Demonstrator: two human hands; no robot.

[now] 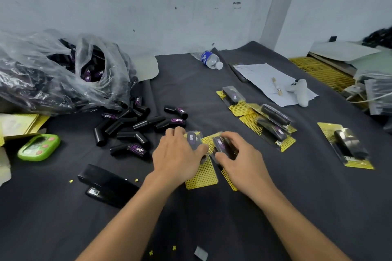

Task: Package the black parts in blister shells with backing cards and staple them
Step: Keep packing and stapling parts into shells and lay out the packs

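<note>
Two blister packs lie side by side at the table's centre, each a clear shell over a black part on a yellow backing card. My left hand (177,155) grips the left pack (201,172), its fingers curled over the shell. My right hand (237,158) grips the right pack (221,144) the same way. Loose black parts (135,125) with purple labels are strewn to the left. A black stapler (106,184) lies at the near left. Several packed cards (273,123) lie to the right, one more (347,146) farther right.
A clear plastic bag (59,74) of black parts fills the far left. A green timer (39,147) and yellow cards (19,124) sit at the left edge. A water bottle (211,59), a paper sheet (265,78) and a white controller (301,92) lie at the back.
</note>
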